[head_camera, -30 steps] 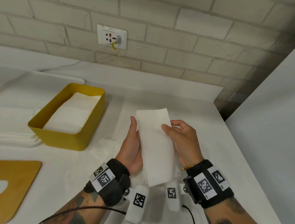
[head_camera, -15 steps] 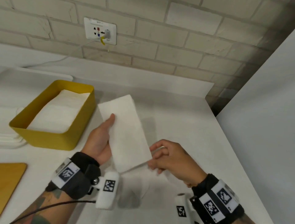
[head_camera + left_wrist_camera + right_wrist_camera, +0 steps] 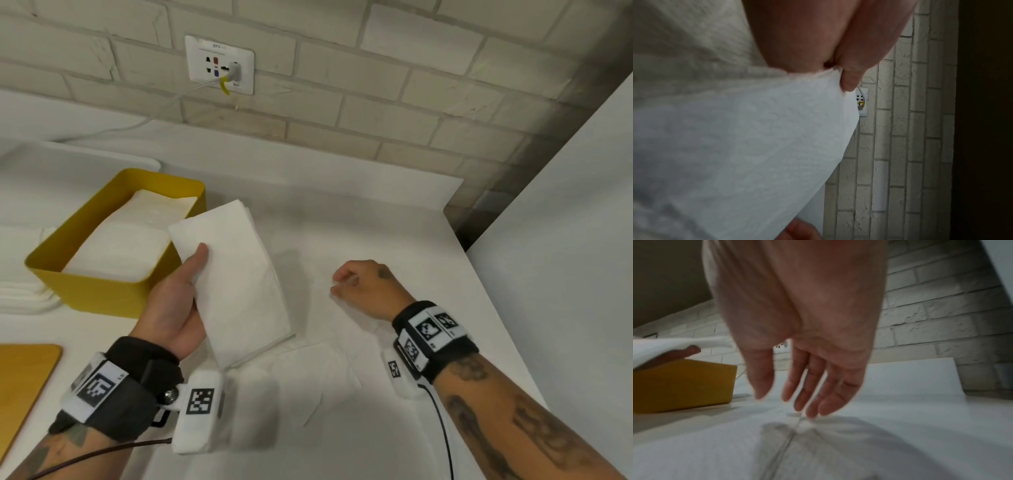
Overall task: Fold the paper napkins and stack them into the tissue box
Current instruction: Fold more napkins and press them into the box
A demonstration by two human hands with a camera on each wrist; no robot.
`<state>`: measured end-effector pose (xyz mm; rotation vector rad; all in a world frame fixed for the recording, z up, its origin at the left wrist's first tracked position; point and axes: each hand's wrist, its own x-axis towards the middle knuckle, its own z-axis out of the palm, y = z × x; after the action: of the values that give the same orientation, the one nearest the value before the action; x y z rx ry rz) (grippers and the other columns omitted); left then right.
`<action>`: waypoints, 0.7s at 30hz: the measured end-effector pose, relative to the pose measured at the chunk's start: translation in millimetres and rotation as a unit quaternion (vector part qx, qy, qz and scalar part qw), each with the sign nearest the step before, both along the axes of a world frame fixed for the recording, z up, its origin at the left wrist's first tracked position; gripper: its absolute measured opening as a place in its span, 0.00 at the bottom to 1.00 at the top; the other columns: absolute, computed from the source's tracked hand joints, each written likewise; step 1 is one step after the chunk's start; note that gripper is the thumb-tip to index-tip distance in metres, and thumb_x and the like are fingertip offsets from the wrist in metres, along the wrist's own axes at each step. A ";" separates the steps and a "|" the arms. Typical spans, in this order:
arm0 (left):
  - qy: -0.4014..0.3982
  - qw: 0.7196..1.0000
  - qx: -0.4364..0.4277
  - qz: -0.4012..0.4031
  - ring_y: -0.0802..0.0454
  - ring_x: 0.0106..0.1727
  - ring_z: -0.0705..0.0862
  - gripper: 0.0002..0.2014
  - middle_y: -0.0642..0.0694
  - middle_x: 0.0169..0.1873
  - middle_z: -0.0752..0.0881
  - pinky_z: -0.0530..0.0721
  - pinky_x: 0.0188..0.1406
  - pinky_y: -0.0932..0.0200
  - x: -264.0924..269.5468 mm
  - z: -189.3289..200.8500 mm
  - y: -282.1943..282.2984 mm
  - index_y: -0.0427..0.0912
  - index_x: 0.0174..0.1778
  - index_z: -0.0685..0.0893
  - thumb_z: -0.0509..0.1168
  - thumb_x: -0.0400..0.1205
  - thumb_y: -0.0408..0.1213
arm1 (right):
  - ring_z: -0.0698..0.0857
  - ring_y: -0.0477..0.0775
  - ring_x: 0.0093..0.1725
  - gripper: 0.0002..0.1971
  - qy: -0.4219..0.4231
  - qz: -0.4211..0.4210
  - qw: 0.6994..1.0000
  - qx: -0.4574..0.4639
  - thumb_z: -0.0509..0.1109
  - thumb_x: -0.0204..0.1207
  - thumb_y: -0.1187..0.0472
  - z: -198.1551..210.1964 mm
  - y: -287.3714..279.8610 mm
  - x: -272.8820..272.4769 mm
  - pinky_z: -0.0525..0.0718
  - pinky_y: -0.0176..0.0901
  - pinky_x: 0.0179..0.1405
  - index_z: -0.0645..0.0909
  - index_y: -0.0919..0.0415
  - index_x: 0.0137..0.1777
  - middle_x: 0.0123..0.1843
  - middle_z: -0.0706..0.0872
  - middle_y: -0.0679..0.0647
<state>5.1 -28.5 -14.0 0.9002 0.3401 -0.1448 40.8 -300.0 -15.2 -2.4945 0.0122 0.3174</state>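
folded napkin (image 3: 236, 274) between left thumb and fingers (image 3: 692, 349)

A folded white napkin (image 3: 239, 274) is held tilted in the air just beside the yellow tissue box (image 3: 102, 294). Folded napkins (image 3: 126, 246) are stacked flat inside the open-topped box.

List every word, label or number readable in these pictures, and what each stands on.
"BPP-1", roughly; small and blurred: top of the wall socket plate.
Small print beside the square codes on the wrist bands: too small to read.
Nothing else bears text.
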 end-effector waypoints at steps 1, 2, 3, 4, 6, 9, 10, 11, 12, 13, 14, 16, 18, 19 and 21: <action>-0.001 1.000 0.000 0.000 0.47 0.58 0.92 0.13 0.44 0.58 0.93 0.87 0.61 0.45 -0.8 -0.3 0.7 0.46 0.66 0.85 0.61 0.90 0.45 | 0.84 0.47 0.64 0.12 -0.007 0.041 0.999 0.010 0.76 0.80 0.55 -0.8 9.2 2.4 0.80 0.38 0.65 0.87 0.54 0.62 0.62 0.87 0.47; -0.002 1.000 -0.001 0.003 0.48 0.57 0.93 0.13 0.45 0.58 0.93 0.90 0.59 0.45 -1.5 -0.1 1.7 0.47 0.65 0.85 0.61 0.90 0.45 | 0.82 0.47 0.67 0.13 -0.012 0.078 0.997 0.022 0.76 0.80 0.54 -0.9 18.7 4.0 0.79 0.41 0.69 0.87 0.53 0.63 0.64 0.86 0.46; -0.003 1.000 -0.001 0.007 0.48 0.57 0.93 0.12 0.45 0.57 0.94 0.91 0.58 0.45 -1.9 -0.4 3.3 0.47 0.65 0.85 0.61 0.90 0.45 | 0.81 0.46 0.68 0.14 -0.015 0.108 0.993 0.034 0.76 0.80 0.54 -2.2 27.8 5.9 0.78 0.42 0.72 0.86 0.51 0.65 0.66 0.85 0.45; -0.004 1.000 -0.002 0.011 0.48 0.56 0.93 0.13 0.45 0.57 0.94 0.91 0.58 0.45 -2.6 -0.5 5.4 0.48 0.66 0.85 0.61 0.90 0.45 | 0.79 0.45 0.69 0.16 -0.006 0.133 0.990 0.038 0.76 0.79 0.53 -2.2 37.1 7.5 0.77 0.43 0.73 0.84 0.49 0.67 0.67 0.84 0.44; -0.004 1.000 -0.001 0.019 0.48 0.57 0.93 0.14 0.45 0.58 0.93 0.88 0.58 0.45 -3.5 -0.9 9.1 0.48 0.69 0.84 0.61 0.90 0.45 | 0.76 0.46 0.73 0.23 0.035 0.174 0.984 0.007 0.76 0.77 0.47 -5.2 52.5 11.3 0.74 0.47 0.76 0.80 0.43 0.72 0.72 0.80 0.42; -0.005 1.000 0.001 0.026 0.48 0.59 0.92 0.16 0.45 0.60 0.92 0.85 0.58 0.46 -3.8 -3.1 12.3 0.47 0.72 0.83 0.62 0.90 0.45 | 0.75 0.49 0.69 0.28 0.046 0.220 0.970 -0.093 0.77 0.75 0.47 -12.2 61.7 16.9 0.67 0.51 0.75 0.76 0.43 0.75 0.66 0.79 0.44; -0.006 1.000 -0.001 0.026 0.48 0.59 0.92 0.16 0.45 0.60 0.92 0.85 0.58 0.46 -4.0 -3.6 12.6 0.47 0.72 0.83 0.62 0.90 0.45 | 0.78 0.50 0.65 0.26 0.049 0.218 0.970 -0.095 0.77 0.75 0.49 -12.8 61.1 17.8 0.69 0.50 0.72 0.77 0.43 0.73 0.60 0.80 0.45; -0.006 1.000 -0.005 0.025 0.47 0.59 0.92 0.17 0.45 0.61 0.92 0.85 0.58 0.46 -3.8 -4.3 12.9 0.47 0.73 0.82 0.62 0.90 0.45 | 0.80 0.49 0.59 0.24 0.056 0.213 0.972 -0.081 0.78 0.75 0.50 -13.0 59.4 18.7 0.72 0.49 0.69 0.79 0.44 0.71 0.54 0.80 0.44; -0.005 1.000 -0.007 0.024 0.47 0.60 0.92 0.17 0.44 0.61 0.92 0.85 0.59 0.45 -3.4 -5.2 13.3 0.47 0.73 0.82 0.62 0.90 0.45 | 0.81 0.48 0.52 0.21 0.061 0.208 0.974 -0.064 0.79 0.75 0.52 -13.2 57.1 19.0 0.75 0.46 0.64 0.81 0.46 0.67 0.49 0.80 0.44; -0.005 1.000 -0.010 0.023 0.47 0.60 0.92 0.17 0.44 0.61 0.92 0.85 0.59 0.45 -2.9 -5.8 13.3 0.47 0.73 0.82 0.62 0.90 0.45 | 0.80 0.46 0.47 0.18 0.060 0.205 0.975 -0.055 0.79 0.75 0.54 -14.0 54.6 19.0 0.76 0.42 0.58 0.83 0.49 0.64 0.46 0.78 0.43; -0.005 1.000 -0.013 0.021 0.46 0.61 0.92 0.18 0.44 0.62 0.92 0.85 0.59 0.45 -2.2 -6.6 13.8 0.46 0.74 0.82 0.62 0.90 0.45 | 0.79 0.45 0.44 0.16 0.058 0.204 0.976 -0.056 0.79 0.76 0.55 -13.7 52.2 18.1 0.76 0.39 0.53 0.84 0.52 0.63 0.44 0.77 0.43; -0.003 1.000 -0.014 0.018 0.46 0.61 0.91 0.18 0.44 0.63 0.91 0.85 0.58 0.45 0.0 -8.2 13.9 0.46 0.75 0.81 0.62 0.89 0.45 | 0.79 0.47 0.46 0.14 0.056 0.200 0.976 -0.058 0.79 0.77 0.55 -13.9 47.5 15.3 0.78 0.38 0.51 0.85 0.56 0.60 0.47 0.77 0.46; -0.004 1.000 -0.014 0.016 0.47 0.61 0.92 0.18 0.44 0.63 0.91 0.88 0.56 0.45 1.7 -8.9 12.4 0.47 0.74 0.81 0.62 0.90 0.46 | 0.81 0.50 0.53 0.10 0.059 0.186 0.980 -0.041 0.78 0.77 0.53 -13.2 40.2 11.9 0.79 0.40 0.57 0.85 0.53 0.56 0.52 0.78 0.48; -0.004 1.000 -0.015 0.014 0.47 0.60 0.92 0.17 0.44 0.62 0.92 0.91 0.55 0.45 2.0 -8.4 11.5 0.46 0.73 0.82 0.61 0.90 0.45 | 0.81 0.50 0.55 0.08 0.063 0.176 0.982 -0.031 0.78 0.78 0.53 -11.7 34.7 11.2 0.79 0.39 0.58 0.84 0.51 0.53 0.54 0.79 0.48; -0.006 1.000 -0.018 0.013 0.48 0.59 0.92 0.16 0.44 0.61 0.92 0.92 0.55 0.47 2.7 -8.3 10.2 0.46 0.71 0.83 0.61 0.90 0.44 | 0.81 0.49 0.58 0.06 0.066 0.155 0.986 -0.021 0.77 0.78 0.52 -3.4 20.7 10.9 0.77 0.39 0.58 0.83 0.49 0.48 0.56 0.80 0.48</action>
<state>7.8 -18.3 -22.2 0.8603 0.3366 -0.1220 51.7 -279.3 -18.6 -2.5101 -0.3213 0.6161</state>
